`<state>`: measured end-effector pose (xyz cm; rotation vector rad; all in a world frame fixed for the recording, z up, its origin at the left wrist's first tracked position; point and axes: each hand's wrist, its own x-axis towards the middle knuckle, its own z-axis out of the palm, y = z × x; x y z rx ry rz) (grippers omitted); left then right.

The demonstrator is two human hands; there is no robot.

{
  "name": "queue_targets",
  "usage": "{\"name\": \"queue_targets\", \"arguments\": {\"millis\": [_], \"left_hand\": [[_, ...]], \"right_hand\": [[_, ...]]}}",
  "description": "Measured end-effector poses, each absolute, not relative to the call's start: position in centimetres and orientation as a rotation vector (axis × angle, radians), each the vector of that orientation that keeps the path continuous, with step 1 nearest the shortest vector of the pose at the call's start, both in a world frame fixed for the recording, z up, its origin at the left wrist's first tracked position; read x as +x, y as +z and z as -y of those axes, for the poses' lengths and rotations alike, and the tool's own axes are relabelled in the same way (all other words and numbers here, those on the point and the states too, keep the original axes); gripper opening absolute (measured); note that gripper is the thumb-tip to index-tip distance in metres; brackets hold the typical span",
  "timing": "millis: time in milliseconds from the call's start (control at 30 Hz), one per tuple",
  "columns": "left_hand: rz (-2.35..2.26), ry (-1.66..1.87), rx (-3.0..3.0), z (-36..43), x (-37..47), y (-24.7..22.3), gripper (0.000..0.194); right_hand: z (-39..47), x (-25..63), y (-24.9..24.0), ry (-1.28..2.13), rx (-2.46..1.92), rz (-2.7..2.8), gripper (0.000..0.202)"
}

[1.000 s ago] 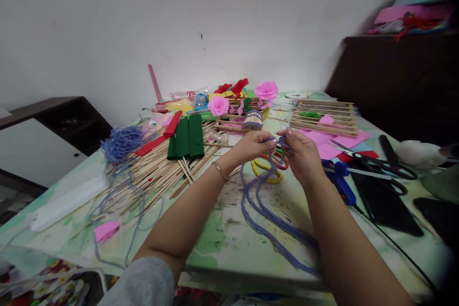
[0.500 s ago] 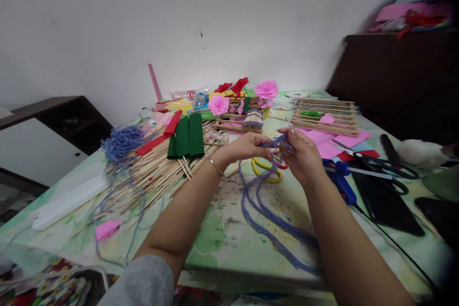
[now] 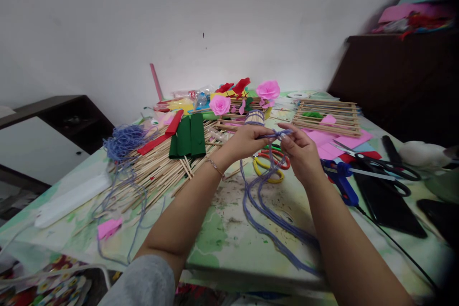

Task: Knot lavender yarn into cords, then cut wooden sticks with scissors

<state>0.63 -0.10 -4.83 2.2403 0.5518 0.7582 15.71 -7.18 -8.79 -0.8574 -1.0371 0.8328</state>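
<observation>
Blue-purple yarn (image 3: 265, 210) hangs in several long strands from between my hands and trails over the table toward my right forearm. My left hand (image 3: 251, 141) pinches the yarn's upper part between thumb and fingers. Close beside it, my right hand (image 3: 299, 148) also grips the yarn, its thumb and fingertips pressed near a gathered spot. Under the hands lie scissors with yellow handles (image 3: 267, 172) and red handles (image 3: 283, 160), partly covered by strands. A small round piece of sticks and yarn (image 3: 255, 117) sits just behind my left hand.
Thin wooden sticks (image 3: 150, 177), folded green paper (image 3: 186, 136) and a yarn heap (image 3: 124, 141) lie left. Pink paper flowers (image 3: 268, 90) stand behind. At right are a stick frame (image 3: 326, 117), black scissors (image 3: 387, 167), a blue glue gun (image 3: 340, 179) and a phone (image 3: 390, 210).
My hands have drawn level, with the yarn now stretched between them and the right fingers turned lower. More of the red scissor handles shows beneath. The view has shifted slightly.
</observation>
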Motion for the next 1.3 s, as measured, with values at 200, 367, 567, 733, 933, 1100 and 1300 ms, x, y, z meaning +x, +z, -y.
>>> {"name": "queue_targets", "arguments": {"millis": [200,367,567,733,933,1100,1300], "left_hand": [[-0.564,0.740,2.264,0.3,0.8,-5.0,0.028],[-0.473,0.674,2.135,0.6,1.4,-5.3,0.030],[-0.426,0.708,1.814,0.3,2.5,-6.8,0.042],[-0.475,0.765,1.846,-0.4,2.2,-6.9,0.036],[-0.523,0.684,1.946,-0.4,1.3,-6.1,0.030],[-0.522,0.596,2.047,0.2,1.6,-6.0,0.033],[-0.536,0.602,2.216,0.4,2.0,-6.6,0.030]], "right_hand": [[7.3,15.5,-8.7,0.806,-0.876,0.939,0.024],[7.4,15.2,-8.5,0.923,-0.793,0.805,0.029],[7.6,14.8,-8.3,1.023,-0.755,0.754,0.028],[7.3,15.1,-8.5,1.013,-0.772,0.781,0.027],[6.8,15.4,-9.3,0.790,-0.913,1.031,0.021],[6.8,15.3,-9.3,0.740,-0.855,0.989,0.016],[6.8,15.6,-9.1,0.987,-0.780,0.710,0.019]]}}
